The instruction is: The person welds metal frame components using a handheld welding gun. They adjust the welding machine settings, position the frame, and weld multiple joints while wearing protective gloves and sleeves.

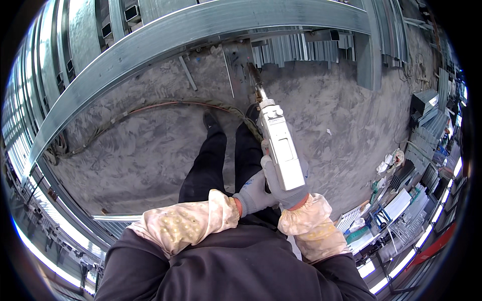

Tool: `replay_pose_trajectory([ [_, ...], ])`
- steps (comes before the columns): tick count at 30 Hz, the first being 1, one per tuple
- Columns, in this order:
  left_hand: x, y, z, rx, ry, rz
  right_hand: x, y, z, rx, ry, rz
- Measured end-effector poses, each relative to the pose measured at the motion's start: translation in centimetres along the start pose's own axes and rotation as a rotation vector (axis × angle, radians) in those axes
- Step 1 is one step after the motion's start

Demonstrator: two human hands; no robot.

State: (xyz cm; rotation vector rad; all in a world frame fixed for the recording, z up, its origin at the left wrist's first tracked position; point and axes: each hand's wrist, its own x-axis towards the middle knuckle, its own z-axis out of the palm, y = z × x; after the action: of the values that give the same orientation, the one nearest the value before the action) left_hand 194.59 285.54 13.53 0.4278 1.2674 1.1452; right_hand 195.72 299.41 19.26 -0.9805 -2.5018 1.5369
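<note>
your right hand (288, 193) wraps the base of the white welding gun (280, 145), left hand (256, 195) cupped against it. its long axis runs up and away from you, nozzle toward the steel beam (201, 25) ahead.

Open concrete floor (150, 150) left of legs: free room, only cable (165, 105) snaking across it. Floor right of white tool (280, 145) also open up to clutter of boxes and rags (391, 160) at right edge. Ahead, long steel beam (201, 25) runs diagonally overhead, blocks upward reach. Tool tip near small steel post (240, 57) under beam; tight gap there. Stacked steel profiles (301, 47) behind. Upright post (369, 60) closes far right. Steel rail (115, 218) low left, just beside left forearm.
</note>
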Motion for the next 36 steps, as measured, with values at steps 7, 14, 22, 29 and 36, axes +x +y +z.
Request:
replay_pose_trajectory([
  [7,-0.4,0.1,-0.2,-0.004,0.03,-0.107,0.6,-1.3,0.1,0.188,-0.01,0.068],
  [14,-2.4,1.0,1.9,-0.147,0.182,-0.063,3.1,-4.8,-0.2,0.414,-0.318,-0.207],
  [22,-3.2,6.5,3.4,-0.158,0.256,-0.009,4.4,-4.2,-3.6,0.819,-0.49,0.292],
  [29,-2.3,7.3,3.7,-0.212,0.216,-0.091,4.8,-3.6,-4.6,0.743,-0.376,0.479],
  [36,-1.5,6.9,3.9,-0.243,0.24,-0.051,4.6,0.6,-4.7,1.016,-0.291,0.656],
])
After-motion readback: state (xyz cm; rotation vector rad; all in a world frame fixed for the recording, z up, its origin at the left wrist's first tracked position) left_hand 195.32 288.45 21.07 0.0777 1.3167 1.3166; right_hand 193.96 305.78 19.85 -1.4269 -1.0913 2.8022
